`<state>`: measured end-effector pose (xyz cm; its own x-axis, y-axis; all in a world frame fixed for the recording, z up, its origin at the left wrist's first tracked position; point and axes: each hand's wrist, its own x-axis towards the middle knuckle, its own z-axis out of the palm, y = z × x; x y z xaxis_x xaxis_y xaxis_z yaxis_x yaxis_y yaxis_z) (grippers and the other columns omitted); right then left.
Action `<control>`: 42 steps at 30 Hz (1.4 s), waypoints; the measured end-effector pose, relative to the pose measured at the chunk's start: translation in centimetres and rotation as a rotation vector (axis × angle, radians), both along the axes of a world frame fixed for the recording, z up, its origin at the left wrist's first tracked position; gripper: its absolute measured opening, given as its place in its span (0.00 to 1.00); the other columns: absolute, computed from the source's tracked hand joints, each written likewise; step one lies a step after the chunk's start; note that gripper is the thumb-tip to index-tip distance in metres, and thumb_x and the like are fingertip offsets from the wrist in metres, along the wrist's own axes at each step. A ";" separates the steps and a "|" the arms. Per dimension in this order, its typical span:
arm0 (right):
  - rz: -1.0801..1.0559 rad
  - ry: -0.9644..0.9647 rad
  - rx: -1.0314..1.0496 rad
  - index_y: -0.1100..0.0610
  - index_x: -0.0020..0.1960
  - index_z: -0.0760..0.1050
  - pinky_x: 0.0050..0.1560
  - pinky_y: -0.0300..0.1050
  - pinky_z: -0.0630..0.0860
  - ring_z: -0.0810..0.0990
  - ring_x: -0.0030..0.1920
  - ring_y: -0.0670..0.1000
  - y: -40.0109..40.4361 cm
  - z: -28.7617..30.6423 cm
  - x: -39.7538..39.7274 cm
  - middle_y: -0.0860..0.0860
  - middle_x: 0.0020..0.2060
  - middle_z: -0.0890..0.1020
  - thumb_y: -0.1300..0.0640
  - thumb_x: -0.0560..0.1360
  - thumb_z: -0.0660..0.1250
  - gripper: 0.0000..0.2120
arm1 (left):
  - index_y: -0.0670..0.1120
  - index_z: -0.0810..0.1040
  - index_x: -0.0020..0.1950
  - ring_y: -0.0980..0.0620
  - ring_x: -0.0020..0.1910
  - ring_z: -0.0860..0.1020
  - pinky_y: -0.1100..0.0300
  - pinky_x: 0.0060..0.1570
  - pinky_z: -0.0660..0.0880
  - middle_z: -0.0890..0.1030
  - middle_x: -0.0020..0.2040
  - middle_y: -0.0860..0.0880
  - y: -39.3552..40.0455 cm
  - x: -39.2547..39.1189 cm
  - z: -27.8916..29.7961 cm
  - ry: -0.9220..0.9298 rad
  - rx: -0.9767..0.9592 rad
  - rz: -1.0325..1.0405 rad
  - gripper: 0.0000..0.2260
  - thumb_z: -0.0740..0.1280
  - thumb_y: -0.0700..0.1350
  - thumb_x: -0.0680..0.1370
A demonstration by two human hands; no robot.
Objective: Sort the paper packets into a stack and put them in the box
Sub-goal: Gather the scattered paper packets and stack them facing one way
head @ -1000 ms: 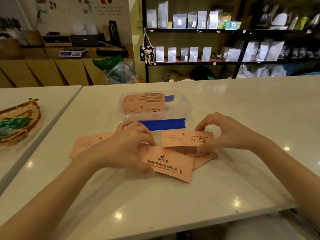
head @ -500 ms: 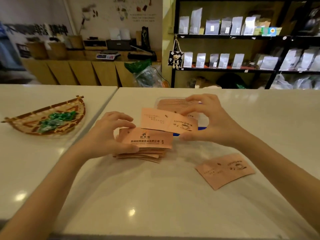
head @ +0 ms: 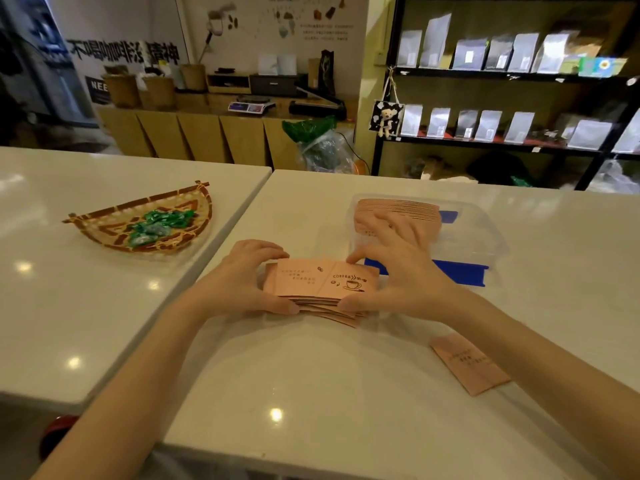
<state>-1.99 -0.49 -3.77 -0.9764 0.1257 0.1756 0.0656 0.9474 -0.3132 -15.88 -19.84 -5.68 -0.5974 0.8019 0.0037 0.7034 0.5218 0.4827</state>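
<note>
A stack of salmon-pink paper packets [head: 320, 284] lies on the white table in front of me, its top packet printed with a coffee cup. My left hand [head: 242, 278] grips the stack's left end and my right hand [head: 398, 282] grips its right end. Behind the stack stands a clear plastic box [head: 478, 233] with a blue clip, holding a row of upright pink packets [head: 398, 209]. One loose packet [head: 467, 363] lies flat at the right, partly under my right forearm.
A woven fan-shaped basket [head: 114, 230] with green wrapped sweets sits on the neighbouring table at the left. A gap runs between the two tables. Black shelves with grey pouches [head: 485, 123] stand behind the table.
The packet that my right hand held above the stack now lies on top of it. Both hands have closed on the stack's ends. The view has shifted left.
</note>
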 end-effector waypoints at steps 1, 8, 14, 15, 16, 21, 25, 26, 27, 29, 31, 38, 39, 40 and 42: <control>0.001 -0.001 0.006 0.44 0.57 0.73 0.69 0.56 0.32 0.39 0.73 0.48 0.0 -0.2 0.0 0.45 0.74 0.51 0.37 0.61 0.70 0.26 | 0.54 0.65 0.66 0.55 0.68 0.57 0.56 0.68 0.55 0.65 0.68 0.55 -0.1 0.0 0.0 0.002 -0.003 0.006 0.41 0.69 0.66 0.55; 0.036 -0.003 0.025 0.43 0.62 0.69 0.65 0.48 0.28 0.36 0.72 0.45 0.4 -0.4 0.5 0.45 0.75 0.48 0.36 0.62 0.69 0.30 | 0.56 0.65 0.65 0.54 0.67 0.57 0.54 0.68 0.56 0.66 0.67 0.54 0.0 0.5 0.1 0.023 0.013 0.000 0.40 0.68 0.67 0.55; 0.073 0.102 0.005 0.44 0.65 0.65 0.71 0.50 0.44 0.46 0.73 0.47 1.9 -0.1 3.2 0.45 0.73 0.56 0.37 0.64 0.68 0.31 | 0.58 0.66 0.63 0.53 0.67 0.59 0.53 0.68 0.58 0.67 0.67 0.54 1.7 2.7 0.6 0.149 0.140 -0.019 0.37 0.67 0.68 0.57; 0.081 0.138 -0.011 0.45 0.64 0.66 0.71 0.49 0.48 0.50 0.72 0.46 2.1 0.1 3.9 0.45 0.72 0.59 0.39 0.65 0.68 0.29 | 0.58 0.66 0.63 0.53 0.67 0.59 0.52 0.69 0.58 0.66 0.67 0.54 2.4 3.3 0.8 0.203 0.146 -0.039 0.36 0.67 0.68 0.58; 0.077 0.167 -0.032 0.45 0.63 0.67 0.71 0.47 0.51 0.53 0.71 0.45 2.5 0.2 4.6 0.45 0.71 0.61 0.42 0.66 0.69 0.27 | 0.59 0.66 0.63 0.53 0.67 0.59 0.52 0.68 0.57 0.66 0.68 0.54 3.1 3.9 1.0 0.252 0.160 -0.070 0.35 0.67 0.67 0.59; -0.021 0.190 -0.076 0.48 0.59 0.72 0.65 0.42 0.64 0.65 0.64 0.43 4.8 0.8 8.6 0.45 0.62 0.72 0.50 0.67 0.70 0.21 | 0.57 0.68 0.62 0.54 0.67 0.56 0.57 0.64 0.54 0.65 0.68 0.53 6.5 8.6 2.2 0.388 0.219 -0.264 0.32 0.61 0.70 0.62; -0.137 0.012 -0.157 0.45 0.61 0.68 0.61 0.40 0.64 0.66 0.60 0.42 6.4 1.5 11.7 0.40 0.58 0.70 0.48 0.66 0.71 0.25 | 0.53 0.70 0.63 0.55 0.67 0.57 0.60 0.65 0.52 0.66 0.67 0.55 9.0 12.2 2.1 0.482 0.112 -0.421 0.31 0.59 0.69 0.66; -0.161 -0.043 -0.182 0.44 0.62 0.68 0.63 0.40 0.63 0.65 0.61 0.42 6.9 1.6 12.5 0.40 0.58 0.69 0.48 0.66 0.71 0.26 | 0.53 0.70 0.62 0.56 0.66 0.59 0.60 0.65 0.54 0.67 0.66 0.55 9.6 12.9 1.9 0.480 0.085 -0.443 0.31 0.59 0.69 0.66; -0.176 -0.092 -0.203 0.44 0.62 0.68 0.64 0.42 0.63 0.64 0.62 0.42 7.3 1.6 13.2 0.40 0.59 0.68 0.48 0.66 0.71 0.26 | 0.52 0.71 0.62 0.55 0.65 0.60 0.59 0.64 0.55 0.68 0.65 0.55 10.1 13.4 1.7 0.481 0.058 -0.458 0.32 0.59 0.70 0.66; -0.189 -0.185 -0.232 0.43 0.61 0.68 0.67 0.44 0.62 0.63 0.63 0.43 8.2 1.3 14.4 0.40 0.60 0.68 0.48 0.65 0.71 0.26 | 0.50 0.72 0.63 0.54 0.65 0.61 0.56 0.65 0.55 0.69 0.65 0.55 11.2 14.3 1.3 0.495 -0.005 -0.467 0.34 0.58 0.71 0.65; -0.200 -0.265 -0.245 0.41 0.61 0.69 0.68 0.43 0.60 0.61 0.64 0.42 9.0 0.7 15.2 0.39 0.63 0.67 0.47 0.64 0.72 0.27 | 0.48 0.72 0.63 0.54 0.64 0.62 0.55 0.64 0.56 0.69 0.65 0.54 11.9 14.7 0.9 0.508 -0.066 -0.458 0.36 0.58 0.71 0.64; -0.247 -0.301 -0.247 0.42 0.66 0.64 0.69 0.42 0.52 0.55 0.66 0.40 10.5 -1.1 16.4 0.41 0.68 0.62 0.44 0.63 0.72 0.34 | 0.48 0.72 0.63 0.53 0.64 0.63 0.56 0.63 0.62 0.69 0.65 0.53 12.4 15.3 0.1 0.436 -0.145 -0.411 0.35 0.60 0.70 0.65; -0.251 -0.292 -0.261 0.42 0.67 0.62 0.69 0.42 0.52 0.54 0.66 0.40 10.6 -1.3 16.5 0.41 0.68 0.62 0.44 0.63 0.72 0.35 | 0.48 0.72 0.64 0.53 0.64 0.63 0.56 0.63 0.63 0.69 0.64 0.53 12.3 15.3 0.1 0.424 -0.138 -0.410 0.35 0.60 0.69 0.65; -0.253 -0.283 -0.269 0.42 0.67 0.62 0.69 0.42 0.52 0.54 0.67 0.40 10.7 -1.5 16.5 0.41 0.68 0.62 0.44 0.63 0.72 0.35 | 0.48 0.72 0.64 0.53 0.63 0.64 0.56 0.63 0.64 0.70 0.63 0.53 12.2 15.3 0.2 0.410 -0.128 -0.406 0.35 0.60 0.69 0.65; -0.240 -0.266 -0.257 0.43 0.67 0.63 0.68 0.40 0.52 0.53 0.67 0.40 10.8 -1.8 16.5 0.42 0.68 0.62 0.43 0.64 0.72 0.34 | 0.49 0.72 0.63 0.54 0.61 0.66 0.58 0.60 0.66 0.72 0.61 0.54 12.3 15.4 0.2 0.380 -0.105 -0.395 0.34 0.62 0.68 0.65</control>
<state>14.53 10.35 -5.56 -0.9211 0.3615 -0.1448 0.3849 0.7888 -0.4792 -0.50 -7.59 -5.47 -0.2232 0.9724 0.0681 0.9697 0.2144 0.1171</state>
